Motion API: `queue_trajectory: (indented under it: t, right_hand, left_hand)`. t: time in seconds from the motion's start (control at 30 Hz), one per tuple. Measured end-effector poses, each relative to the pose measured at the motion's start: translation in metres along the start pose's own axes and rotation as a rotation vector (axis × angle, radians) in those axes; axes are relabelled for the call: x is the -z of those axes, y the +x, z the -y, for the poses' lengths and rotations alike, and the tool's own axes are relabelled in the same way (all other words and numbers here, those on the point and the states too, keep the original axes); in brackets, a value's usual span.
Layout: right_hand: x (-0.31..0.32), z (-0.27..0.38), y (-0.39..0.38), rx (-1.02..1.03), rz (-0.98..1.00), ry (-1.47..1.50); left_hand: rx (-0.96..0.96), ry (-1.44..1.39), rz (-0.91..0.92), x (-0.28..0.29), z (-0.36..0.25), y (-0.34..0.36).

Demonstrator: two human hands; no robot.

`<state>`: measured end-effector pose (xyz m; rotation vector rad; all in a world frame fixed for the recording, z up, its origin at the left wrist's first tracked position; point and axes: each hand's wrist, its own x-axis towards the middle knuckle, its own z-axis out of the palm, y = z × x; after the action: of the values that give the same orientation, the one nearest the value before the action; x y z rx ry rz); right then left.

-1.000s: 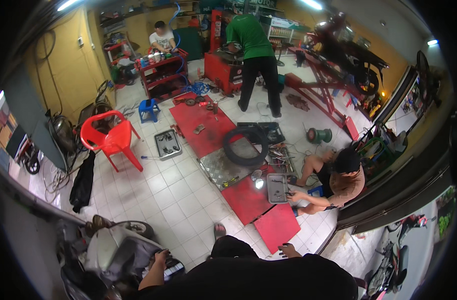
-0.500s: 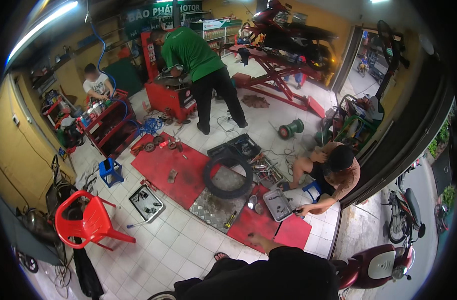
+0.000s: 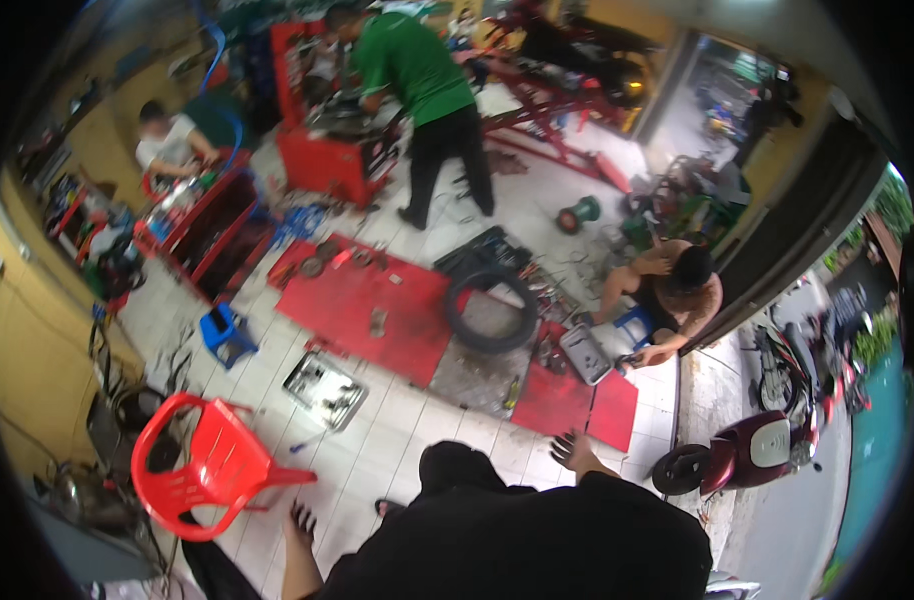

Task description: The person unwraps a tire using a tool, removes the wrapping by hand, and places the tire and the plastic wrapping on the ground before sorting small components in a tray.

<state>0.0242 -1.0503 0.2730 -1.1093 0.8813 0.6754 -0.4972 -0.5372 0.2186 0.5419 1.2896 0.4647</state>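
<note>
My right hand (image 3: 574, 452) is held out in front of my dark clothes, fingers spread and dark at the tips, with nothing in it. It appears just this side of the red lift platform (image 3: 357, 315). My left hand (image 3: 301, 522) hangs low on the left, fingers stretched and dark, holding nothing. Nearest to that hand is a red plastic armchair (image 3: 212, 465). Beyond it on the tiles lies a metal tray (image 3: 325, 392) with small parts. A black tyre (image 3: 491, 345) rests across the platform, and another grey tray (image 3: 585, 355) is at its right end.
A person (image 3: 679, 290) squats by the grey tray, beside a blue stool (image 3: 634, 328). Another person in green (image 3: 417, 80) stands bent over a red machine (image 3: 322, 165). On the left are a blue stool (image 3: 227, 335) and a red tool cart (image 3: 212, 235). A maroon scooter (image 3: 742, 455) stands outside at right.
My left hand has come into view at lower left. My right hand has moved right, fingers spreading. My legs and body show differently, and the whole view has shifted and blurred.
</note>
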Motion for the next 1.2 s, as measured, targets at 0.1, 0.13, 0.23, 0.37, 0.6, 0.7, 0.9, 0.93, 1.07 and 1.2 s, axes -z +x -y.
queue_trajectory:
  t: [0.1, 0.13, 0.23, 0.37, 0.6, 0.7, 0.9, 0.93, 1.07, 1.2]
  right_hand:
    - [0.053, -0.057, -0.028, 0.031, -0.287, -0.113]
    - [0.065, -0.072, -0.026, 0.023, -0.337, -0.209]
    - [0.084, -0.124, -0.001, -0.048, -0.453, -0.300]
    - [0.056, -0.126, 0.058, 0.001, -0.457, -0.181]
    - [-0.290, -0.106, 0.065, 0.210, 0.137, -0.454]
    - [-0.413, -0.082, 0.007, 0.441, 0.360, -0.684]
    - [-0.394, -0.126, -0.024, 0.527, 0.267, -0.795]
    - [-0.364, -0.146, -0.021, 0.477, 0.162, -0.733]
    - [-0.204, -0.271, -0.052, 0.167, -0.315, -0.418]
    - [-0.064, -0.392, -0.144, -0.025, -0.617, -0.468]
  left_hand:
    - [-0.037, -0.099, 0.066, -0.025, -0.070, 0.039]
    - [-0.025, -0.106, 0.043, -0.024, -0.082, 0.051]
    - [0.040, -0.124, -0.025, -0.028, -0.108, 0.079]
    - [0.202, -0.137, -0.011, -0.039, -0.110, 0.089]
    - [0.183, 0.341, -0.064, 0.026, -0.195, 0.088]
    - [0.174, 0.507, 0.007, 0.064, -0.239, 0.134]
    - [0.261, 0.575, 0.049, -0.027, -0.306, 0.224]
    - [0.246, 0.645, 0.109, -0.053, -0.316, 0.233]
    - [0.136, 0.781, 0.306, -0.121, -0.349, 0.283]
    - [0.106, 0.831, 0.389, -0.165, -0.353, 0.309]
